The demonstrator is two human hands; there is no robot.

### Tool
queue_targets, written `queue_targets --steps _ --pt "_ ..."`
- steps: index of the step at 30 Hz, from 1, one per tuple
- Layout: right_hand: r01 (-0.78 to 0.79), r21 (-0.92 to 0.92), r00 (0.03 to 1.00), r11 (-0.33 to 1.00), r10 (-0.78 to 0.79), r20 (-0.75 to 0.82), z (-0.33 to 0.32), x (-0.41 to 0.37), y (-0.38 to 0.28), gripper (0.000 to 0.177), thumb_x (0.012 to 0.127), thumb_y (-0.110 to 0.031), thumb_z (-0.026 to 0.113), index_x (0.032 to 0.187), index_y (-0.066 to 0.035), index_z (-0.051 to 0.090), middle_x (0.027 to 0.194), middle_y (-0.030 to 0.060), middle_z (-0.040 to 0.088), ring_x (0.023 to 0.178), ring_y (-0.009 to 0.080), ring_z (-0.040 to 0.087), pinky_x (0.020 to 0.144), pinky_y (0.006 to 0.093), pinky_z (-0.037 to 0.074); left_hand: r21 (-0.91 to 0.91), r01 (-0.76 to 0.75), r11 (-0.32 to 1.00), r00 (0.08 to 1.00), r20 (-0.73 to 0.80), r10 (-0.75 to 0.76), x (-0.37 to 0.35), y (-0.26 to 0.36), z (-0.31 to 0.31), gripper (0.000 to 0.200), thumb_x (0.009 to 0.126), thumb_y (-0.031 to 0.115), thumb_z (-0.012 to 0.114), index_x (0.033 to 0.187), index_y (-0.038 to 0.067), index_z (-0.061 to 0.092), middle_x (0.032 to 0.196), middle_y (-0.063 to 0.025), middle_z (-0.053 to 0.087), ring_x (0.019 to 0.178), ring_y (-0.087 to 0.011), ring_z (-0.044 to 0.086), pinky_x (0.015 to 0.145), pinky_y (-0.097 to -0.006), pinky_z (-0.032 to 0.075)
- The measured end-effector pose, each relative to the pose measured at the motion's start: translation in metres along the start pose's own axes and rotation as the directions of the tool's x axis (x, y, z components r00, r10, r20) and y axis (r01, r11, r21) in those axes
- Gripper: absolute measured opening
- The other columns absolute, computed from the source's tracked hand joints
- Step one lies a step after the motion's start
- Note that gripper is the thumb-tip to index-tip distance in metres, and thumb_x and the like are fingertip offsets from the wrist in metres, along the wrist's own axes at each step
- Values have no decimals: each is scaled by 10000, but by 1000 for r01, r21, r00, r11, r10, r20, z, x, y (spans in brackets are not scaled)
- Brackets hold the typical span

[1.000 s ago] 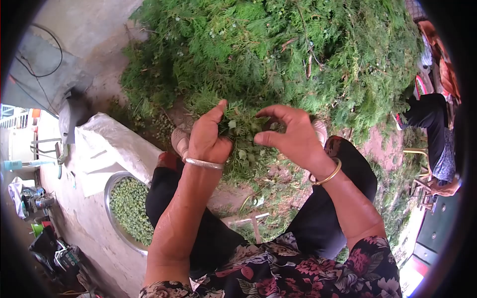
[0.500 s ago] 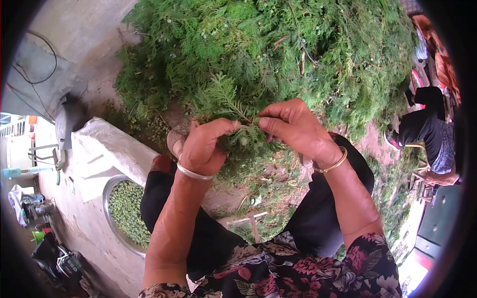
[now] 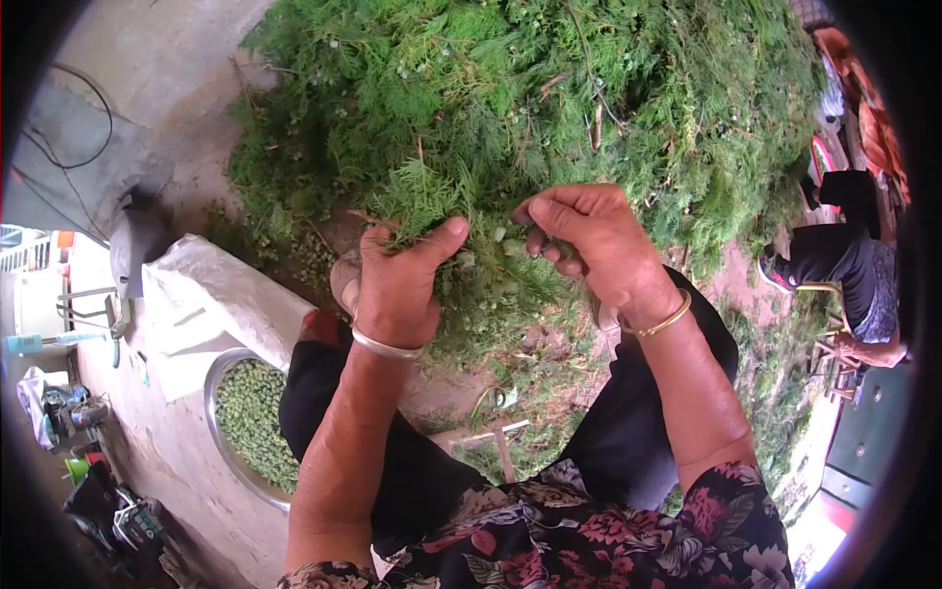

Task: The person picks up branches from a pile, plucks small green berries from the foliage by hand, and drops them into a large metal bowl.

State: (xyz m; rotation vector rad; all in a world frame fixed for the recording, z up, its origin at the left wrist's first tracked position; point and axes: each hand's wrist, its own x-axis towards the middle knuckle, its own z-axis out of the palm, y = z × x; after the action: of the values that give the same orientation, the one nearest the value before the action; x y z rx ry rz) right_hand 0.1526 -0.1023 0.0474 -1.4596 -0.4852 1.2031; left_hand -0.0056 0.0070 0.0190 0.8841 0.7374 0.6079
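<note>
My left hand (image 3: 404, 280) is closed around a leafy evergreen sprig (image 3: 428, 196), its flat green fronds poking out past the thumb. Small pale-green cones (image 3: 498, 236) show among the foliage just right of that thumb. A short gap away, my right hand (image 3: 594, 240) has its thumb and forefinger pinched together with the other fingers curled. Whatever the pinch holds, if anything, cannot be made out. Beyond both hands rises a big heap of cut evergreen branches (image 3: 491, 88). To the left, a round metal basin (image 3: 213, 417) contains many small green cones (image 3: 253, 417).
A whitish plastic sheet (image 3: 221, 285) lies beside the basin. Scattered green clippings (image 3: 549, 363) cover the ground between my knees, near a small wooden frame (image 3: 503, 452). Another person (image 3: 839, 260) sits at the far right. Dark cables (image 3: 83, 147) run along the upper left.
My right hand has drawn slightly away from the left, leaving a gap between them. The left hand has rolled a little, still holding the sprig. The seated person's arm shifted.
</note>
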Motion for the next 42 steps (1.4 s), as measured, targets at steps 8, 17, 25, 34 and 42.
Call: queue_targets --steps 8,17,25,34,42 --pt "274 -471 953 839 -304 13 9 4 21 289 709 -204 764 812 41 648 662 69 610 597 108 525 571 282 446 -29 10 1000 994 -107 -13 -1 -3 -1 234 789 31 699 994 10 588 945 -45 635 857 -132 594 766 -274 481" --pt "311 -382 941 870 -338 -6 13 3 16 164 733 -90 699 802 48 645 648 58 613 609 77 527 561 242 434 128 54 990 996 61 -62 -2 0 2 253 793 24 689 1023 -5 587 930 -58 641 803 -136 607 681 -287 509" --pt "169 187 978 968 -141 -155 -2 0 3 97 800 -50 634 860 25 653 688 30 620 586 72 535 469 202 392 -147 -8 989 1000 4 8 2 5 -3 185 820 36 649 1001 57 616 882 -31 634 718 -142 608 569 -288 507" --pt "-34 290 999 957 36 -3 -11 -4 -1 240 824 -168 649 966 23 616 720 43 600 578 82 521 436 186 354 -112 -8 994 1000 3 8 -2 15 -7 236 822 19 635 1054 27 596 961 -54 639 871 -177 615 735 -326 522" --pt "44 -92 997 995 -39 62 6 -5 6 199 789 -184 710 805 8 660 633 -18 570 547 33 466 455 184 368 -41 -45 998 998 35 47 -2 5 4 147 811 17 658 954 34 624 894 -44 651 758 -142 620 617 -285 512"
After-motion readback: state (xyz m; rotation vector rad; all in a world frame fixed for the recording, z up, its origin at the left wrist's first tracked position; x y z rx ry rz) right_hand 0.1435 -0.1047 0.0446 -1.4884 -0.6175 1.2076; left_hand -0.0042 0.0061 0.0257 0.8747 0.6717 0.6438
